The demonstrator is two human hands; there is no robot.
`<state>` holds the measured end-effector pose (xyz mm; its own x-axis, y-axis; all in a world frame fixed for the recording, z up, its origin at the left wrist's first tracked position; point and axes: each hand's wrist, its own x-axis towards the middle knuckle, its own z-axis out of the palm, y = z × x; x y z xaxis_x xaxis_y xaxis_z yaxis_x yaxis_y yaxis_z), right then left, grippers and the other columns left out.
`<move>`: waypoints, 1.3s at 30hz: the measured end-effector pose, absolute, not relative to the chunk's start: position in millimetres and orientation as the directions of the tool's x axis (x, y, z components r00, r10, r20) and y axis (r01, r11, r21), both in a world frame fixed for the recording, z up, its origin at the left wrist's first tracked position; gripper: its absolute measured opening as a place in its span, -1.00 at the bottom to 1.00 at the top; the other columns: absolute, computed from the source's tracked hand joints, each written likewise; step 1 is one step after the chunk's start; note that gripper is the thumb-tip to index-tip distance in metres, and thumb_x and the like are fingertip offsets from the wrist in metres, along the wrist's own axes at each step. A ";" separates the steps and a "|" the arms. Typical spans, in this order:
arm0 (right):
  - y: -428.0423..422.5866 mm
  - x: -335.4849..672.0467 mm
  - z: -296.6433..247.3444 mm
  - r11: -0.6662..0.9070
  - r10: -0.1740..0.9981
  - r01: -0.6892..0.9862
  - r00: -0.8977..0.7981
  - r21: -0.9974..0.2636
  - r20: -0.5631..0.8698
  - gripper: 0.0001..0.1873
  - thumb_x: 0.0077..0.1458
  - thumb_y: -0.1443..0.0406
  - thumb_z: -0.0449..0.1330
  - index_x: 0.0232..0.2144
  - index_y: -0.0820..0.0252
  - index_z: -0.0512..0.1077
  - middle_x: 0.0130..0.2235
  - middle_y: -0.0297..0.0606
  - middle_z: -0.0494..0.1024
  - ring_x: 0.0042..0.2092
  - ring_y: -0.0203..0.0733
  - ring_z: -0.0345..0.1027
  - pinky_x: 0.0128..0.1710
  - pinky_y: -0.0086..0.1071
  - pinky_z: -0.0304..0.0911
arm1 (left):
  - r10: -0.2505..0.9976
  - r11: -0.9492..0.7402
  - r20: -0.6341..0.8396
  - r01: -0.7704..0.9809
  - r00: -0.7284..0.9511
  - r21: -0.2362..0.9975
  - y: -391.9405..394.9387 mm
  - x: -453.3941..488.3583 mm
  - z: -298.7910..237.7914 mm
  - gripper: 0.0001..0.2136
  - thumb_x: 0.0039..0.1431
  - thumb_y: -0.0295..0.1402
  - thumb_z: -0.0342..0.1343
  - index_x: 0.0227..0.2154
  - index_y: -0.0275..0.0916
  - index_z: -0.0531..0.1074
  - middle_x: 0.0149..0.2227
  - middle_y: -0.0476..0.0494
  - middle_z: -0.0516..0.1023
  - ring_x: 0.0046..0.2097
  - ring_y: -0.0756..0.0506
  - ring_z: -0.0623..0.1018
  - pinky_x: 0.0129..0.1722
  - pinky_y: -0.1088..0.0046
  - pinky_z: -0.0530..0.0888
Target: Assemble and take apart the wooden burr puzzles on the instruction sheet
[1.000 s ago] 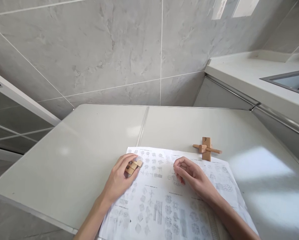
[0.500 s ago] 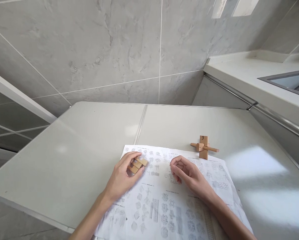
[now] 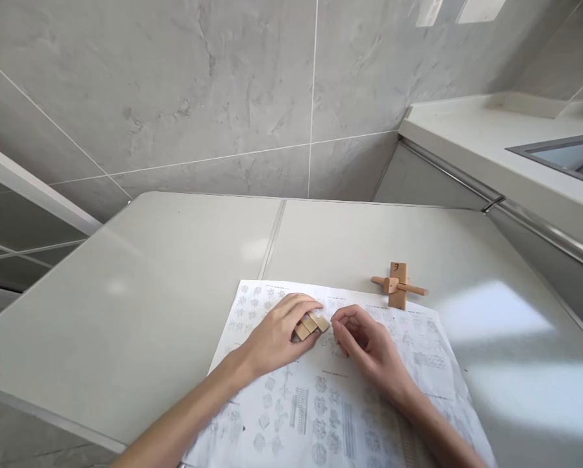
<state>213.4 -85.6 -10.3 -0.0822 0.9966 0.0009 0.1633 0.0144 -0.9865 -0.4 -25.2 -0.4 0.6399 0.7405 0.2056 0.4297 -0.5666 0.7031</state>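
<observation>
Several light wooden puzzle pieces (image 3: 307, 326), notched and fitted side by side, sit between the thumb and fingers of my left hand (image 3: 281, 331). That hand is closed around them just above the printed sheet, and its fingers cover part of the pieces. Close by on the right, my right hand (image 3: 366, 341) has its fingers curled in toward the thumb; no object shows in it. Its fingertips lie very near the right end of the pieces, and contact cannot be made out. Both hands are over the white sheet (image 3: 286, 448) printed with small diagrams.
Beyond my right hand, a cross-shaped assembly of wooden pieces (image 3: 397, 286) stands at the sheet's far edge, with a dark mark on its upright piece. The pale table (image 3: 149, 279) has a seam across it. A grey tiled wall (image 3: 198, 97) rises behind, and a white counter (image 3: 471, 130) is at right.
My left hand has moved right with the wooden pieces, from the sheet's left side to beside my right hand. My right hand stays nearly still, its fingers curled.
</observation>
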 end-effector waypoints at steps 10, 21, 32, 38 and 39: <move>-86.2 209.6 -14.6 0.021 0.996 0.287 -0.093 -0.958 -0.007 -0.66 0.49 -0.01 0.09 -0.21 0.06 0.43 -0.45 -0.33 0.44 -0.45 -0.17 0.24 -0.47 -0.31 0.12 | 0.717 -0.581 0.210 0.403 0.665 0.708 -24.1 -2.3 -3.9 -0.65 0.40 -0.39 0.22 0.19 -0.03 0.43 0.16 -0.19 0.59 0.24 -0.27 0.57 0.24 0.04 0.60; -91.7 208.2 -23.7 0.048 0.996 0.435 -0.092 -0.899 0.009 -0.79 0.49 0.09 0.10 -0.16 0.02 0.43 -0.39 -0.31 0.55 -0.44 -0.15 0.34 -0.43 -0.29 0.21 | 0.627 -0.707 0.213 0.431 0.750 0.561 -18.0 -19.1 3.2 -0.43 0.35 -0.22 0.33 0.35 -0.04 0.30 0.29 -0.27 0.50 0.32 -0.33 0.52 0.30 -0.01 0.55; -90.1 206.5 -25.3 0.066 0.998 0.534 -0.051 -0.843 0.046 -0.82 0.44 0.07 0.17 -0.15 -0.02 0.45 -0.36 -0.28 0.55 -0.41 -0.10 0.37 -0.38 -0.23 0.25 | 0.685 -0.668 0.145 0.536 0.714 0.516 -6.8 -39.1 16.3 -0.36 0.16 -0.13 0.49 0.23 -0.11 0.38 0.18 -0.24 0.57 0.24 -0.34 0.55 0.27 0.02 0.54; -90.2 208.2 -29.0 0.054 0.998 0.519 -0.045 -0.853 0.036 -0.80 0.43 0.09 0.19 -0.01 -0.02 0.46 -0.33 -0.28 0.56 -0.39 -0.10 0.39 -0.35 -0.23 0.28 | 0.680 -0.671 0.155 0.523 0.717 0.526 -6.4 -38.4 17.4 -0.45 0.18 -0.18 0.47 0.16 -0.12 0.41 0.10 -0.19 0.60 0.19 -0.31 0.57 0.21 0.07 0.55; -90.3 208.6 -29.2 0.062 0.998 0.526 -0.053 -0.848 0.039 -0.80 0.43 0.10 0.18 0.00 -0.02 0.46 -0.33 -0.27 0.56 -0.38 -0.09 0.39 -0.35 -0.23 0.29 | 0.687 -0.662 0.146 0.530 0.712 0.530 -6.1 -38.9 17.6 -0.45 0.18 -0.17 0.47 0.15 -0.11 0.41 0.10 -0.19 0.60 0.18 -0.31 0.57 0.20 0.07 0.55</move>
